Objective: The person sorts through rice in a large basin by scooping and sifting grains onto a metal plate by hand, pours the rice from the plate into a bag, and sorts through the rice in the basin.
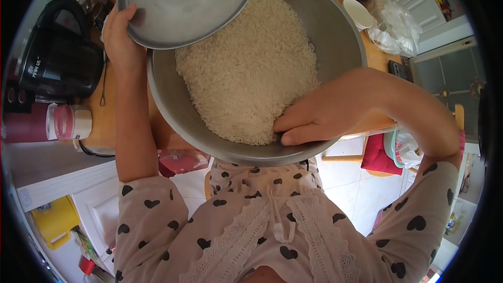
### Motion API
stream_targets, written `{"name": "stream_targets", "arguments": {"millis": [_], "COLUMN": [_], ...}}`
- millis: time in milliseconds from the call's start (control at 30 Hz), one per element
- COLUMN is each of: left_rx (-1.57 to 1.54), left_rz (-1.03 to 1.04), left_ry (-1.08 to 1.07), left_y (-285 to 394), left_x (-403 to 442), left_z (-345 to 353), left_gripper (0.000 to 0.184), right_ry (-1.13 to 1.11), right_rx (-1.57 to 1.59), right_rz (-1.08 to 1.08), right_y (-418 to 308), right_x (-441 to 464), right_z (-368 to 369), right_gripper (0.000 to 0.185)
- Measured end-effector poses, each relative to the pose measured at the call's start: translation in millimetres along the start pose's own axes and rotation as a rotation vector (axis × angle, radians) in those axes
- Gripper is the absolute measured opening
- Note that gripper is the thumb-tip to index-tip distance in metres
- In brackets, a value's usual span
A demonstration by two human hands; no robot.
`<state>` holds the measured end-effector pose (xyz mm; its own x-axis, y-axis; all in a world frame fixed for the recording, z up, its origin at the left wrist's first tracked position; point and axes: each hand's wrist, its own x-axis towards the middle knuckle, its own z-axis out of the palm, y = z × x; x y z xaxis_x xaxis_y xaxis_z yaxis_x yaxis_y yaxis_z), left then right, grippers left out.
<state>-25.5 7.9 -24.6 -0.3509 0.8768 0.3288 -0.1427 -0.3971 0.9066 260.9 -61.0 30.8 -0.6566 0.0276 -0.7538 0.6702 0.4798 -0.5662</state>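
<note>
A round metal pot lid (191,8) is tilted over the upper left of a wide steel basin (340,36). My left hand (123,34) grips the lid at its left rim, thumb on the near face. White uncooked rice (246,68) is heaped in the basin. My right hand (314,118) reaches in over the basin's near right rim, its fingertips at the lower edge of the rice. Those fingers are bent and close together, the thumb just below them. A small dark patch shows between them, and I cannot make out what it is.
A black electric kettle (63,57) stands left on the wooden table (97,126), near a pink-and-white container (73,120). At the back right are a white bowl (358,13), a clear plastic bag (393,23) and a dark phone-like object (396,68).
</note>
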Motion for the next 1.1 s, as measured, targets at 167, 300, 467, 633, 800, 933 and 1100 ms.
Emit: {"name": "stream_targets", "arguments": {"millis": [167, 300, 467, 633, 800, 933, 1100], "left_rx": [0.042, 0.0, -0.026, -0.009, -0.017, -0.052, -0.056], "left_rz": [0.032, 0.031, 0.035, 0.041, 0.012, 0.017, 0.047], "left_ry": [-0.004, -0.021, -0.042, -0.045, -0.016, -0.014, -0.005], "left_y": [-3, 3, 2, 3, 1, 2, 1], "left_x": [2, -1, 1, -2, 0, -1, 2], "left_z": [-2, 3, -1, 1, 0, 2, -2], "left_gripper": [0.039, 0.039, 0.038, 0.037, 0.043, 0.043, 0.034], "right_ry": [0.148, 0.484, 0.743, 0.524, 0.228, 0.192, 0.262], "right_rx": [-0.103, 0.041, 0.095, -0.117, -0.064, -0.097, -0.238], "right_rz": [0.035, -0.006, -0.044, 0.077, 0.049, 0.071, 0.055], "right_y": [7, 24, 42, 38, 25, 23, 35], "right_x": [12, -12, -41, -63, -56, -37, -2], "right_z": [-16, -38, -47, -32, -17, -5, -8], "right_gripper": [0.06, 0.068, 0.058, 0.04, 0.034, 0.04, 0.053]}}
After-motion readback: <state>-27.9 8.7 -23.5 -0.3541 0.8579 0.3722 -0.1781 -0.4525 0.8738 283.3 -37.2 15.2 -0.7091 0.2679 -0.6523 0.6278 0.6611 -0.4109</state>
